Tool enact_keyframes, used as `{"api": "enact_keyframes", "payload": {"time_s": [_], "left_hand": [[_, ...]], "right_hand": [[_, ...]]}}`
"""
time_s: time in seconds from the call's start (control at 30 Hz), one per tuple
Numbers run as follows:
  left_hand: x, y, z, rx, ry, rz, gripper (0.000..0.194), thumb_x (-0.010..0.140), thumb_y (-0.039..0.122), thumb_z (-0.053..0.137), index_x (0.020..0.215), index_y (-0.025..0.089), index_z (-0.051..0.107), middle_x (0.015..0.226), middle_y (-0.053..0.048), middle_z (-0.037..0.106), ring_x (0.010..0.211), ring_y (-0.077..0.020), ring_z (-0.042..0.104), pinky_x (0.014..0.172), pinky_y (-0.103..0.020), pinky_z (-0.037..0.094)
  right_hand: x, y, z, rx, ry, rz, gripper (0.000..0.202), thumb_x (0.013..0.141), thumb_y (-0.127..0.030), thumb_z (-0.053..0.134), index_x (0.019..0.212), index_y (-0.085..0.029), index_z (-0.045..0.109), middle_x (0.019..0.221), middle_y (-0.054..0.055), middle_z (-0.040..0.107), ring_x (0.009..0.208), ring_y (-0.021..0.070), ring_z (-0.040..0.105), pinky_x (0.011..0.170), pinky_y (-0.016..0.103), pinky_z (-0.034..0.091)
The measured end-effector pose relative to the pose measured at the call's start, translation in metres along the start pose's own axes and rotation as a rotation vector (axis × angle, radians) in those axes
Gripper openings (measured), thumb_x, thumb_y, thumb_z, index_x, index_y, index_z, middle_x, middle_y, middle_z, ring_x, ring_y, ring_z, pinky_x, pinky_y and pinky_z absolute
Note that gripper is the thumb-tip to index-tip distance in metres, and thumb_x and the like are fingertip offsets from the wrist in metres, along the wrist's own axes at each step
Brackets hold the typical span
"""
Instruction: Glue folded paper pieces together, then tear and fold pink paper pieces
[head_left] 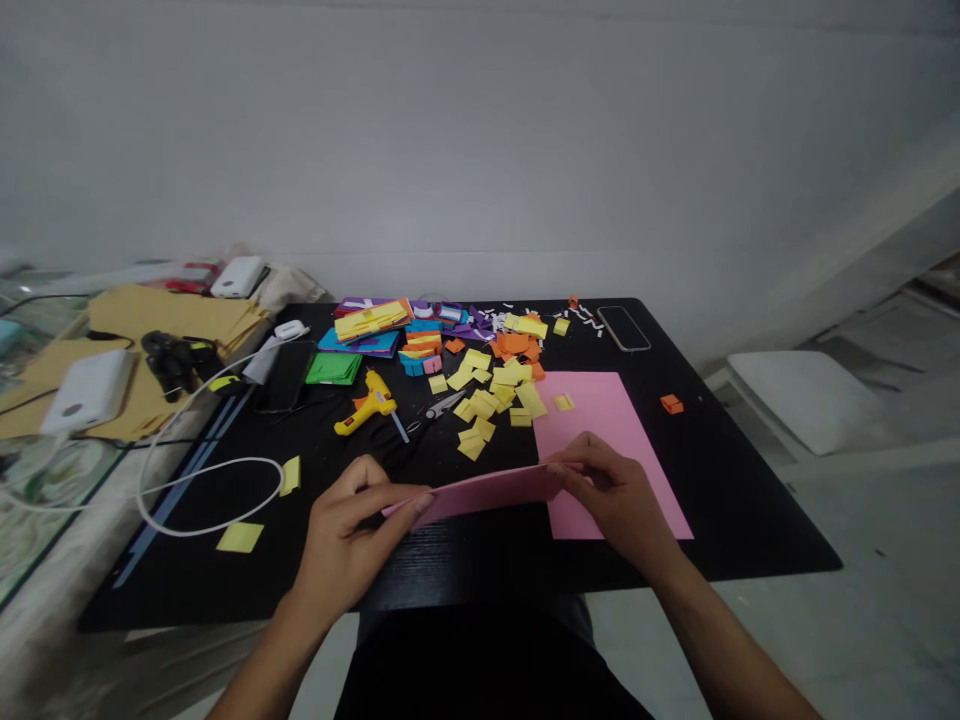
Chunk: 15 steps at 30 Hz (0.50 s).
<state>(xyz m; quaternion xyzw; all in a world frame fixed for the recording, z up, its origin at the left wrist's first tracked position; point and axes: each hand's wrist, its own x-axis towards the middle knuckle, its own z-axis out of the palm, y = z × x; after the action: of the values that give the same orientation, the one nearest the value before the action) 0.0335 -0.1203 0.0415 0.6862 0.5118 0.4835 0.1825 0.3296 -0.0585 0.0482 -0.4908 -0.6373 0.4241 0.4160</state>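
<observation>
A folded strip of pink paper (487, 495) is stretched between my two hands above the front of the black table. My left hand (356, 535) pinches its left end between thumb and fingers. At the other end, my right hand (611, 495) grips the strip in the same way. Under and beyond my right hand lies a flat pink sheet (637, 430), with one small yellow piece (563, 402) on it. Just past the strip, several small folded yellow papers (487, 395) are scattered in a loose heap.
A yellow glue gun (370, 403) and scissors (444, 404) lie left of the heap. Behind are green papers (334, 368) and stacked coloured strips (373, 320). A phone (622, 328) rests at the back right. A white cable (210, 465) loops over the left side; a white stool (802, 400) stands right.
</observation>
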Motion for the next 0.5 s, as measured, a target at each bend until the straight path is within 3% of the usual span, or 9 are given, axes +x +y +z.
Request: {"api": "enact_keyframes", "payload": {"time_s": [0.2,0.37,0.5], "left_hand": [[0.003,0.009,-0.011,-0.161,-0.303,-0.012,0.022,0.099,0.018,0.062,0.08,0.02,0.075,0.076,-0.001,0.061,0.067,-0.0114,0.06,0.06,-0.023,0.046],[0.003,0.005,-0.01,-0.125,-0.291,-0.063,0.027,0.101,0.021,0.058,0.077,0.018,0.069,0.074,-0.002,0.062,0.068,-0.0122,0.06,0.062,-0.023,0.047],[0.008,0.006,-0.002,-0.063,-0.396,-0.131,0.019,0.102,0.028,0.06,0.093,0.021,0.075,0.086,-0.003,0.071,0.078,-0.0144,0.067,0.07,-0.024,0.051]], "right_hand": [[0.008,-0.005,-0.003,0.094,-0.063,-0.006,0.024,0.091,-0.042,0.071,0.077,-0.022,0.072,0.088,0.004,0.066,0.086,0.0207,0.061,0.078,0.032,0.048],[0.007,-0.005,-0.003,0.101,-0.115,0.077,0.029,0.096,-0.044,0.064,0.079,-0.021,0.07,0.081,0.002,0.064,0.08,0.0191,0.058,0.074,0.031,0.045],[0.003,-0.003,0.01,0.046,-0.157,0.095,0.025,0.093,-0.042,0.065,0.081,-0.021,0.072,0.081,0.002,0.068,0.08,0.0199,0.062,0.074,0.03,0.047]]}}
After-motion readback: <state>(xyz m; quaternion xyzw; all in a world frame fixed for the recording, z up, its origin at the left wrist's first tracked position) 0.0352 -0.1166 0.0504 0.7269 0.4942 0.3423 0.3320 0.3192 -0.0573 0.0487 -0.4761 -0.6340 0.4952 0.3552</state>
